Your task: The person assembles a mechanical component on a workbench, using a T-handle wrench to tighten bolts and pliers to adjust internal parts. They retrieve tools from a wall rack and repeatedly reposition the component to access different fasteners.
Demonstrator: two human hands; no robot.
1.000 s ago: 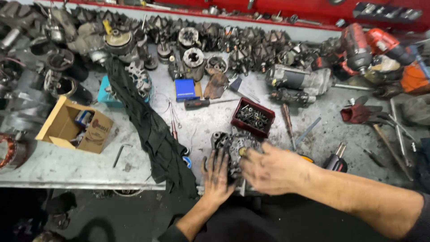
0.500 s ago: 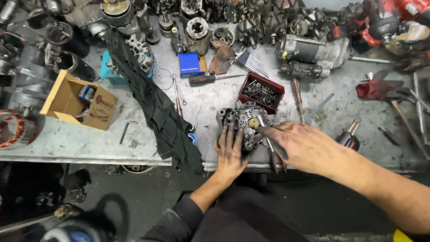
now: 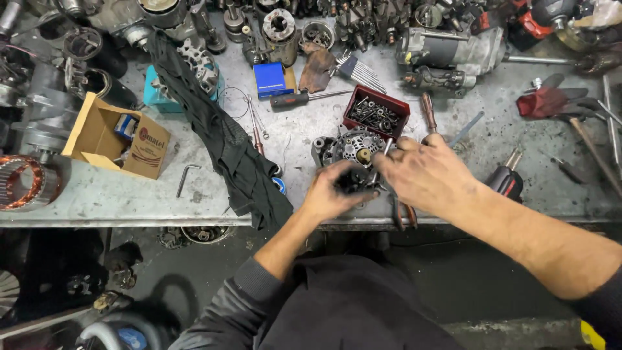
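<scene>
A grey alternator housing (image 3: 350,146) with a brass-coloured hub lies near the front edge of the metal workbench (image 3: 129,201). My left hand (image 3: 327,198) grips a dark part (image 3: 355,181) at the housing's near side. My right hand (image 3: 424,175) comes in from the right, and its fingertips pinch a thin metal tool (image 3: 383,155) against the housing. Both hands are grimy, and the fingers hide the front of the housing.
A red tray of screws (image 3: 376,113) sits just behind the housing, with a screwdriver (image 3: 298,98) and a blue box (image 3: 269,78) beyond. A black cloth (image 3: 233,149) drapes over the bench edge at left, beside a cardboard box (image 3: 110,136). Red-handled pliers (image 3: 405,214) lie under my right wrist. Motor parts crowd the back.
My left hand has moved from lying flat on the housing to gripping the dark part at its front. My right hand has slid left onto the housing. The view has shifted down.
</scene>
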